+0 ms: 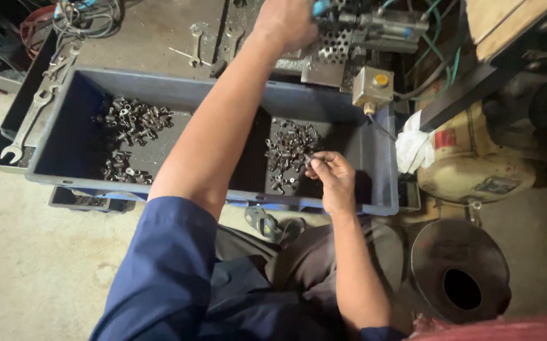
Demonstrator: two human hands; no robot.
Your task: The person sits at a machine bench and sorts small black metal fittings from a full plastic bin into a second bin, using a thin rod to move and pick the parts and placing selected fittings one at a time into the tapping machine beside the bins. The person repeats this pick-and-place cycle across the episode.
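My right hand [331, 178] hovers over the right end of a blue-grey plastic bin [179, 89], its fingertips pinched on a small dark metal part next to a heap of similar parts [291, 146]. My left arm stretches across the bin, and my left hand [284, 24] is closed around a blue-tipped lever [321, 6] on a small machine [362, 31] beyond the bin's far wall. A second heap of small metal parts [133, 117] lies in the bin's left half, with a smaller cluster [122, 169] nearer me.
Spanners [196, 44] lie on the metal bench behind the bin, and a long one [28, 125] rests in a tray at the left. A grey switch box with a yellow button [374, 84], white cloth [414, 148], cream motor housing [475, 165] and round dark funnel [460, 268] stand at the right.
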